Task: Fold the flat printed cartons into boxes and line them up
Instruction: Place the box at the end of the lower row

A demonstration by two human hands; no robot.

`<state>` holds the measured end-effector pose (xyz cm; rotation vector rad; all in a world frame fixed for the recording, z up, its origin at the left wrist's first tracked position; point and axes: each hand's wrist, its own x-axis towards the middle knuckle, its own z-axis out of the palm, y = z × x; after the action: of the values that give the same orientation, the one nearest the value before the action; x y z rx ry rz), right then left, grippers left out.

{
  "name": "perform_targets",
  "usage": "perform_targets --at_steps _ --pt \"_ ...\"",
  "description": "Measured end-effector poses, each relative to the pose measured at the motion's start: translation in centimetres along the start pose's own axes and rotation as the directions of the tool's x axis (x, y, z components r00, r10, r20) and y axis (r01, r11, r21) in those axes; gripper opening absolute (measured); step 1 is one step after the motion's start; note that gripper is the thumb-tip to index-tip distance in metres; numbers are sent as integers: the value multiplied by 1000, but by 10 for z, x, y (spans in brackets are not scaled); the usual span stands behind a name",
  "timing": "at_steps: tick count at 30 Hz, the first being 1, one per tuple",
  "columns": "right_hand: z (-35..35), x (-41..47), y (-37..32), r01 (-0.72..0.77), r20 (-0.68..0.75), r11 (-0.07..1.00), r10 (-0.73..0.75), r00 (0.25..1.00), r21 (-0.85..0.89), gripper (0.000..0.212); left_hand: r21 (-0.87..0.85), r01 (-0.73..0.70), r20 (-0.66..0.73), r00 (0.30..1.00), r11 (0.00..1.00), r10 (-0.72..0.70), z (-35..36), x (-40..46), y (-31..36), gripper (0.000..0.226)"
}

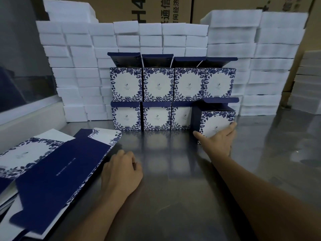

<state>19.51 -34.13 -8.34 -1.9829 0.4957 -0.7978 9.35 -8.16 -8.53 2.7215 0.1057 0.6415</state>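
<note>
Folded blue-and-white floral boxes stand in two rows at the back of the steel table point(173, 171): several in the upper row point(158, 82), three in the lower row point(156, 117). A further folded box point(215, 119) with its lid flap up stands at the right end of the lower row, slightly forward of it. My right hand point(217, 140) presses against its front face with spread fingers. A pile of flat printed cartons point(52, 164) lies at the left. My left hand point(121, 171) rests beside the pile's right edge, fingers curled at the top carton's edge.
Stacks of white foam blocks point(78, 66) form a wall behind and beside the boxes, with taller stacks point(260, 58) at the right. Brown shipping cartons point(156, 9) stand behind them. A window ledge point(26, 115) runs along the left.
</note>
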Motion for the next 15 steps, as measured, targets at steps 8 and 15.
perform_targets --at_steps 8,15 --pt "-23 -27 2 -31 61 999 33 998 -42 130 51 -5 25 1000 999 4 -2 -1 1 16" --pt "-40 -56 6 84 241 993 -63 968 -79 28 201 -22 -105 993 979 44 -20 -5 -1 18"
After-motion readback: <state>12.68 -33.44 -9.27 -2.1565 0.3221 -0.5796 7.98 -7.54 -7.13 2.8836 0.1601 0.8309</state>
